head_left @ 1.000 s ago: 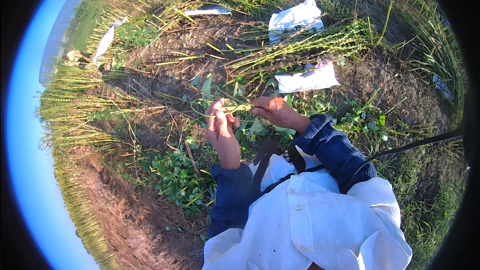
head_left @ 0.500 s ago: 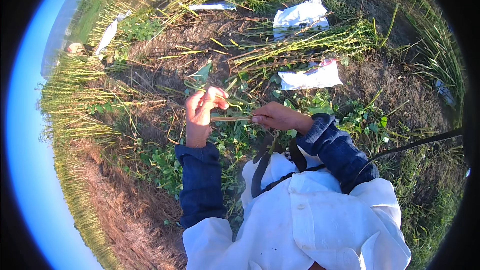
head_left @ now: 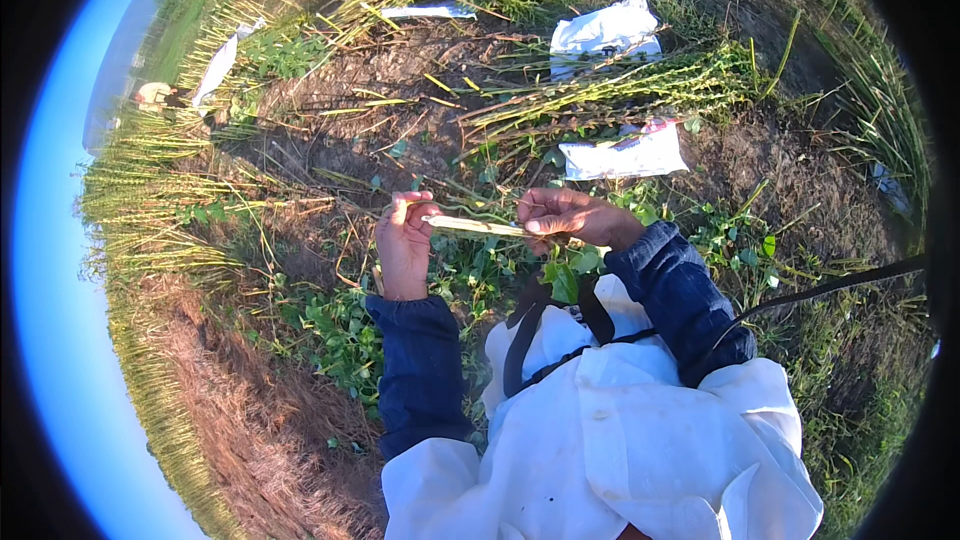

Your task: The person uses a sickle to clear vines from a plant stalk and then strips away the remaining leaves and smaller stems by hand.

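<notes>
Between my hands runs a short pale, flattened plant stem [head_left: 478, 227], roughly level. My left hand [head_left: 405, 248] pinches its left end between thumb and fingers. The other end is gripped by my right hand [head_left: 578, 219], with thumb and fingers closed on it. A thin green vine strand [head_left: 460, 208] stretches just above the stem, close to both hands; whether either hand holds it too, I cannot tell. Broad green leaves [head_left: 566, 282] hang just below my right hand.
Low leafy vines [head_left: 335, 335] cover the ground under my hands. Cut stalks with pods [head_left: 640, 95] lie beyond, beside white sacks [head_left: 625, 153]. Dry brown straw [head_left: 240, 420] lies at the lower left. A black strap [head_left: 830, 290] crosses on the right. Far left, a person [head_left: 153, 93] is partly visible.
My right hand has risen slightly and moved right, its fingers turning upward. The left hand has lowered a little; the leaf above it is gone from there, and leaves now hang below my right hand.
</notes>
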A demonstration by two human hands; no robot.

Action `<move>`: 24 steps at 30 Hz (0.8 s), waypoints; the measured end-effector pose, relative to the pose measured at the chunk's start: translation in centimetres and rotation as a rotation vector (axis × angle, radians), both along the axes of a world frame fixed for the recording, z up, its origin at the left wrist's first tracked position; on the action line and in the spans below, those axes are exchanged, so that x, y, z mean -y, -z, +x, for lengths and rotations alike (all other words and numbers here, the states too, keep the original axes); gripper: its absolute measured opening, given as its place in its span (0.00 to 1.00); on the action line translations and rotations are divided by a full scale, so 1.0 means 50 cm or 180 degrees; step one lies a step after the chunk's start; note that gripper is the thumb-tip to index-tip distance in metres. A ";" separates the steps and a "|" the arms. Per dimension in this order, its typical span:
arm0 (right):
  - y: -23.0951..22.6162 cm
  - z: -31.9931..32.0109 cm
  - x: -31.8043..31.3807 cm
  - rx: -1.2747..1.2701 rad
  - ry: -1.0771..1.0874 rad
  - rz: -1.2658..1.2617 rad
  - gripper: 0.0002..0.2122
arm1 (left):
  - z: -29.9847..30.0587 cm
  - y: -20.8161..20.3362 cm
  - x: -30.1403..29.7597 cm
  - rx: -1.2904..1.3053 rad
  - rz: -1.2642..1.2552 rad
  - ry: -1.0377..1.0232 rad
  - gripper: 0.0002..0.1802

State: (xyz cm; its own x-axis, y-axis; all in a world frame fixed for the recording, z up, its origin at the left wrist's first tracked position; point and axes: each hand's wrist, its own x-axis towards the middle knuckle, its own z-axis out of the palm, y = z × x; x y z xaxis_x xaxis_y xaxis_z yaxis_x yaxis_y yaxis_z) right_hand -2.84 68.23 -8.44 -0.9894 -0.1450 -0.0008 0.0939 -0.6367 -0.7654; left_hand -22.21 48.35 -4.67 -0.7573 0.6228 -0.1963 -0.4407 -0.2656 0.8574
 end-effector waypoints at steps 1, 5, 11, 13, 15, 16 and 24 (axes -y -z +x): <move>-0.015 0.001 0.000 0.0269 -0.0144 0.0437 0.09 | -0.010 -0.017 -0.020 -0.0239 -0.0185 0.0234 0.17; 0.007 -0.015 0.021 0.0498 0.0025 0.0928 0.10 | 0.023 -0.140 -0.077 -0.1373 -0.0578 0.0893 0.20; 0.009 -0.040 0.017 0.0624 0.1261 0.0492 0.08 | 0.122 -0.108 -0.010 -0.0956 0.0088 -0.0102 0.18; -0.027 -0.052 0.026 0.0500 0.1445 0.0364 0.07 | 0.125 -0.020 0.034 0.0259 0.0736 -0.0661 0.17; -0.025 -0.058 0.018 0.0243 0.1565 0.0413 0.04 | 0.157 0.031 0.047 0.1142 0.0055 -0.0387 0.16; -0.012 -0.057 0.013 0.0223 0.1612 0.0528 0.05 | 0.169 0.035 0.050 0.1342 -0.0521 0.0088 0.15; 0.025 -0.043 0.032 0.0112 0.1718 0.1146 0.07 | 0.137 -0.131 -0.082 -0.1234 -0.1286 0.0188 0.12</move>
